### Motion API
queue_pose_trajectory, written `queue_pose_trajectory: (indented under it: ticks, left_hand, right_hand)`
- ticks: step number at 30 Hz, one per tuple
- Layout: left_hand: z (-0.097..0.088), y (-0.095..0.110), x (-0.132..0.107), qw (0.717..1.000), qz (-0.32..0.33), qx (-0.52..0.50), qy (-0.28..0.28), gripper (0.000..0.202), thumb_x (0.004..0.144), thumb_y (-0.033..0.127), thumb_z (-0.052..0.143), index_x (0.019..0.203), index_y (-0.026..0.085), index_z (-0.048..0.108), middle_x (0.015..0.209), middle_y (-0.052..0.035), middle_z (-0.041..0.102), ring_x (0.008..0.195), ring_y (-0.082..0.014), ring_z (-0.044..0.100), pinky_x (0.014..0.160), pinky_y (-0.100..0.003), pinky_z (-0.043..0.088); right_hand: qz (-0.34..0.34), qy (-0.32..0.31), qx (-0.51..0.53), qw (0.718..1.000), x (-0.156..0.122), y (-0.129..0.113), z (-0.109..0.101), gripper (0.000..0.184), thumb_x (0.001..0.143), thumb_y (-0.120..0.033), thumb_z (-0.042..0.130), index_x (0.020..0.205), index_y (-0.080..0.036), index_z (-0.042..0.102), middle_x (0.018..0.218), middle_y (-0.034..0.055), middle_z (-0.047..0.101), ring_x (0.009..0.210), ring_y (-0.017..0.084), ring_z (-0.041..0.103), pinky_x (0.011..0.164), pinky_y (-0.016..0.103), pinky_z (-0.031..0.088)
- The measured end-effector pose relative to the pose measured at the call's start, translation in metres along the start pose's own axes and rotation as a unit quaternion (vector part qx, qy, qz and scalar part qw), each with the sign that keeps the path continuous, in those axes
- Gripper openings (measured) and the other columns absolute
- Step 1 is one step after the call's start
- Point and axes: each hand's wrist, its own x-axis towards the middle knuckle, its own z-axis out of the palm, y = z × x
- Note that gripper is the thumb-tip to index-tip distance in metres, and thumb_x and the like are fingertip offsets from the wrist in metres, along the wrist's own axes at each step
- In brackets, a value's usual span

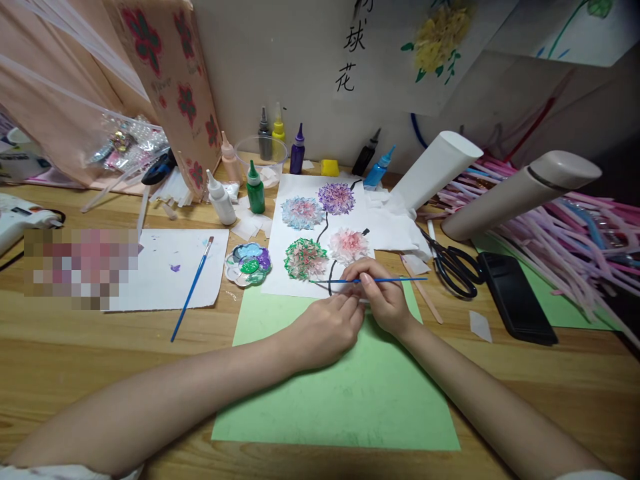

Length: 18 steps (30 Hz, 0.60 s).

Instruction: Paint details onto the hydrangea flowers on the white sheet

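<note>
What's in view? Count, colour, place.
flower sheet: 1, white, centre
flowers: 4, mixed, on sheet
paintbrushes: 2, blue, centre and left
palette: 1, multicoloured, left-centre
bottles: 8, mixed, rear
cup: 1, clear, rear
block: 1, yellow, rear
scissors: 1, black, right
phone: 1, black, right
flask: 1, grey, right
cylinder: 1, white, right
strands: many, mostly pink, right
paper: 1, white, left
cards: 2, green, front/right
left hand: 1, centre
right hand: 1, holding paintbrush

I look in on a craft corner: the wooden table [100,347] carries paint bottles [257,195], a palette [234,270], brushes [190,293], scissors [440,255] and heaped pipe cleaners [550,257], and flower pictures [443,33] hang on the wall [270,60]. Home or classroom, I cannot tell.
</note>
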Motion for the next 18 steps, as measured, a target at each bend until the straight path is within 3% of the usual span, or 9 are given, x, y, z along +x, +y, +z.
queue_pose_trajectory:
  ticks: [9, 18]
  left_hand:
    - [0.003, -0.0002, -0.0005, 1.0, -0.002, 0.008, 0.015, 0.027, 0.091, 0.014, 0.042, 0.111, 0.003, 0.056, 0.101, -0.0163, 0.065, 0.101, -0.025, 0.062, 0.085, -0.036, 0.054]
    - [0.0014, -0.0003, -0.0008, 1.0, -0.003, 0.013, 0.006, 0.026, 0.091, 0.015, 0.043, 0.11, 0.003, 0.057, 0.101, -0.0146, 0.065, 0.099, -0.0251, 0.061, 0.087, -0.035, 0.053]
  right_hand:
    - [0.01, 0.012, -0.018, 1.0, -0.0008, -0.0013, -0.0011, 0.026, 0.096, -0.031, 0.037, 0.084, -0.021, 0.058, 0.08, 0.0029, 0.059, 0.076, 0.017, 0.057, 0.07, 0.033, 0.046]
    - [0.024, 0.019, 0.031, 0.999, -0.002, -0.0019, 0.0004, 0.026, 0.096, -0.03, 0.038, 0.084, -0.02, 0.058, 0.079, 0.0017, 0.057, 0.07, 0.014, 0.058, 0.063, 0.029, 0.048]
